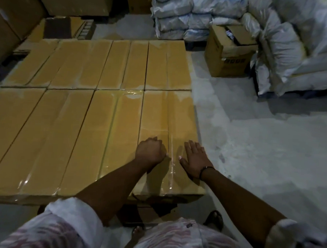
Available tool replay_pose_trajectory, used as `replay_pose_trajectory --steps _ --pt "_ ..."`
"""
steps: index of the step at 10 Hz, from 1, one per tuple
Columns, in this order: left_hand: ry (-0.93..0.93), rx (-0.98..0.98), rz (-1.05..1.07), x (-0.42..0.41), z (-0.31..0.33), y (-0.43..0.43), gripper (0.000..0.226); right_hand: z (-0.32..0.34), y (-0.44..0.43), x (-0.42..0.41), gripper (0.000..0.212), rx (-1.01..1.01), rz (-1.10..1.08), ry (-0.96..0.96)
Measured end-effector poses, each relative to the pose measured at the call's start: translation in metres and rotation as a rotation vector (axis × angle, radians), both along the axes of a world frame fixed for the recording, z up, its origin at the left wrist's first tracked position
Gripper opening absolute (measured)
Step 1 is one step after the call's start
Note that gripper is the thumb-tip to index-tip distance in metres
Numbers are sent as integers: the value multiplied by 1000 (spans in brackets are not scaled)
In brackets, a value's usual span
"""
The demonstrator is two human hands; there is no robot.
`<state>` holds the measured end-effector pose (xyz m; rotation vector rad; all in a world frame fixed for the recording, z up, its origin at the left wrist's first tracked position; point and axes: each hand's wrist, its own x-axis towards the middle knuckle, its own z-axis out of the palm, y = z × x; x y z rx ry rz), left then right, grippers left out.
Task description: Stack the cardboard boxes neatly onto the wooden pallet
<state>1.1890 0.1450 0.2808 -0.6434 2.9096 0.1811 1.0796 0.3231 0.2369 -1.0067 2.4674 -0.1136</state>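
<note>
Several long tan cardboard boxes taped with clear tape lie side by side in two rows, forming a flat layer. The nearest right box (170,122) sits at the layer's front right corner. My left hand (150,151) rests on its top with the fingers curled into a loose fist, holding nothing. My right hand (194,157) lies flat on the same box near its right edge, fingers spread, a dark band on the wrist. A dark strip of the pallet (150,208) shows under the front edge; the remainder of it is hidden.
An open cardboard carton (227,51) stands on the grey concrete floor (261,148) at the back right. White sacks (288,45) are piled behind it and along the right. Large brown cartons (17,12) fill the back left. My sandalled foot (214,219) stands by the stack.
</note>
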Motion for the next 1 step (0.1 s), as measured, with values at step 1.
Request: replay_pose_trajectory --steps 1 --pt "32 -44 116 -31 2 27 39 5 19 -32 72 3 78 -91"
